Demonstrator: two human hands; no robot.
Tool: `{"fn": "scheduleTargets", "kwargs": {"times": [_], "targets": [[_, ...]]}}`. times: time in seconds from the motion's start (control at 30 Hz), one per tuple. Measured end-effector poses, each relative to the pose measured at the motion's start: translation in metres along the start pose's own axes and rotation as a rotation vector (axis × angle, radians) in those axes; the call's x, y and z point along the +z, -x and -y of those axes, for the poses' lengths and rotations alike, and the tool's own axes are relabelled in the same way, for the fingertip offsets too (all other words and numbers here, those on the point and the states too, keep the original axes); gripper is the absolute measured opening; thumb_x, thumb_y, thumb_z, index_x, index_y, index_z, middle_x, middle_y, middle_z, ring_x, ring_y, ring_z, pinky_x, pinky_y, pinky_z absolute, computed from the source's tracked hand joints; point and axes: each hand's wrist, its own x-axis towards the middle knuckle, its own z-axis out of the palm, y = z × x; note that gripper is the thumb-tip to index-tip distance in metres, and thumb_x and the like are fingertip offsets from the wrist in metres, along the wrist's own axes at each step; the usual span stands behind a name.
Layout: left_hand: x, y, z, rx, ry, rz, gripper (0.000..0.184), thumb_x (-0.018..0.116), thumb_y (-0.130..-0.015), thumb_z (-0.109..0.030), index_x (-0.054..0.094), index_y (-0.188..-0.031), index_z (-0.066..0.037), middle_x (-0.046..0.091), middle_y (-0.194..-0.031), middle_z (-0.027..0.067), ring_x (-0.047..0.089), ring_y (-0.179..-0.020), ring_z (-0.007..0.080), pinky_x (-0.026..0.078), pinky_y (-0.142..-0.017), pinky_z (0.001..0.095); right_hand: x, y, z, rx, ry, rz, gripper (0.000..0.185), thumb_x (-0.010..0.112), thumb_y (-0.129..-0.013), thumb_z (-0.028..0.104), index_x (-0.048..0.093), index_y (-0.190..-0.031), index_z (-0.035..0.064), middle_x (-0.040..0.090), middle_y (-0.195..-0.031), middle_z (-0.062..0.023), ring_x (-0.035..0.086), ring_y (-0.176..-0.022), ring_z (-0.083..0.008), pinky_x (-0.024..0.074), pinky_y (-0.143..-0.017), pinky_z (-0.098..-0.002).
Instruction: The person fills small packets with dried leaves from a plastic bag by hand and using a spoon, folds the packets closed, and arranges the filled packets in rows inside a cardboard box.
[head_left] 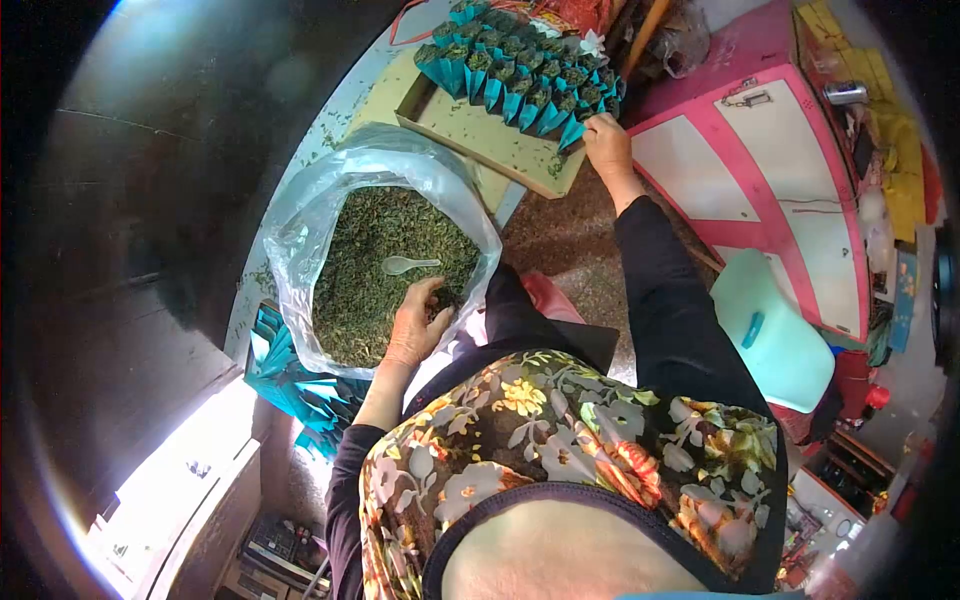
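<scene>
My right hand (608,146) pinches a small blue paper packet (572,133) at the near right corner of a shallow box (480,139). Rows of similar blue packets filled with dried green leaf (520,80) stand upright in that box. My left hand (418,322) rests at the near rim of a clear plastic bag (290,255), thumb and fingers apart, with nothing visible in it. The bag is open and full of chopped dried leaf (370,225). On top of the leaf lies a pale plastic spoon (410,264), just beyond my left fingers.
Folded blue papers (300,385) lie left of the bag, below the table (250,290). To the right stand a pink and white cabinet (740,190) and a mint-green plastic stool or bin (772,325). Red plastic bags (575,15) lie behind the box.
</scene>
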Motion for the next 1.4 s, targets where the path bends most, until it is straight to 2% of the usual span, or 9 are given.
{"fn": "scheduleTargets", "kwargs": {"times": [0.4,0.5,0.53,0.63,0.7,0.8,0.97,1.13,1.4], "targets": [[-0.001,0.002,0.002,-0.019,0.060,0.001,0.051,0.068,-0.074,-0.008,0.051,-0.122,-0.007,0.054,-0.111,0.0132,0.058,-0.086,0.0233,0.050,-0.076,0.0320,-0.015,0.002,0.015,0.059,0.041,-0.030,0.019,0.061,-0.071,0.006,0.064,-0.090,0.0089,0.060,-0.096,-0.0094,0.059,-0.090,-0.0314,0.0483,-0.075,-0.0392],[-0.001,0.004,0.001,-0.011,0.091,-0.001,0.049,0.067,-0.076,-0.012,0.051,-0.122,-0.007,0.055,-0.113,0.0160,0.059,-0.095,0.0285,0.050,-0.081,0.0363,0.000,-0.003,-0.022,-0.226,0.035,-0.116,0.025,0.061,-0.070,0.006,0.066,-0.093,0.0110,0.060,-0.098,-0.0109,0.056,-0.095,-0.0308,0.0462,-0.083,-0.0393],[-0.006,0.008,0.000,-0.005,0.042,0.000,0.048,0.067,-0.077,-0.014,0.051,-0.122,-0.007,0.055,-0.114,0.0173,0.058,-0.099,0.0308,0.048,-0.084,0.0377,-0.014,0.000,0.009,-0.086,0.097,-0.138,0.025,0.061,-0.069,0.006,0.066,-0.094,0.0081,0.061,-0.098,-0.0109,0.056,-0.097,-0.0298,0.0450,-0.085,-0.0396],[-0.010,0.018,0.008,0.110,0.043,-0.107,0.046,0.065,-0.078,-0.017,0.051,-0.120,-0.005,0.054,-0.113,0.0199,0.053,-0.107,0.0357,0.045,-0.092,0.0399,-0.007,0.008,0.011,-0.144,0.016,-0.181,0.032,0.064,-0.071,0.008,0.065,-0.103,0.0104,0.058,-0.108,-0.0137,0.055,-0.098,-0.0317,0.0464,-0.084,-0.0392],[-0.016,0.031,0.015,0.110,0.045,-0.173,0.046,0.065,-0.077,-0.016,0.052,-0.119,-0.005,0.054,-0.112,0.0198,0.053,-0.106,0.0355,0.045,-0.091,0.0398,-0.011,0.024,0.051,-0.050,-0.070,-0.050,0.033,0.059,-0.073,0.004,0.063,-0.106,0.0092,0.056,-0.111,-0.0140,0.055,-0.100,-0.0310,0.0481,-0.080,-0.0386],[-0.039,0.064,0.008,0.010,0.066,-0.255,0.040,0.066,-0.077,-0.010,0.054,-0.115,-0.005,0.056,-0.108,0.0148,0.059,-0.092,0.0274,0.049,-0.079,0.0363,0.010,0.055,0.084,-0.358,-0.123,0.116,0.035,0.054,-0.074,0.000,0.060,-0.108,0.0063,0.054,-0.112,-0.0153,0.054,-0.103,-0.0322,0.0468,-0.082,-0.0391],[-0.080,0.119,0.033,0.075,-0.258,-0.611,0.033,0.067,-0.076,-0.009,0.060,-0.108,-0.006,0.062,-0.101,0.0128,0.061,-0.090,0.0293,0.049,-0.080,0.0369,0.025,0.111,0.168,-0.393,-0.318,0.515,0.040,0.055,-0.070,-0.006,0.058,-0.107,0.0070,0.054,-0.110,-0.0158,0.053,-0.104,-0.0358,0.0464,-0.084,-0.0397],[-0.155,0.135,0.106,-0.258,-0.388,-0.912,0.031,0.070,-0.074,-0.016,0.062,-0.104,-0.006,0.064,-0.100,0.0120,0.061,-0.092,0.0292,0.048,-0.081,0.0369,0.018,0.135,0.219,-0.463,-0.348,0.713,0.034,0.055,-0.070,-0.006,0.059,-0.101,0.0080,0.055,-0.106,-0.0118,0.057,-0.096,-0.0338,0.0486,-0.076,-0.0401],[-0.225,0.104,0.154,-0.791,-0.461,-0.848,0.049,0.064,-0.079,-0.042,0.058,-0.115,-0.009,0.059,-0.116,0.0163,0.055,-0.110,0.0335,0.048,-0.087,0.0440,0.012,0.133,0.197,-0.480,-0.295,0.727,0.027,0.054,-0.071,-0.005,0.061,-0.095,0.0062,0.056,-0.099,-0.0119,0.059,-0.091,-0.0327,0.0488,-0.073,-0.0380]]}}
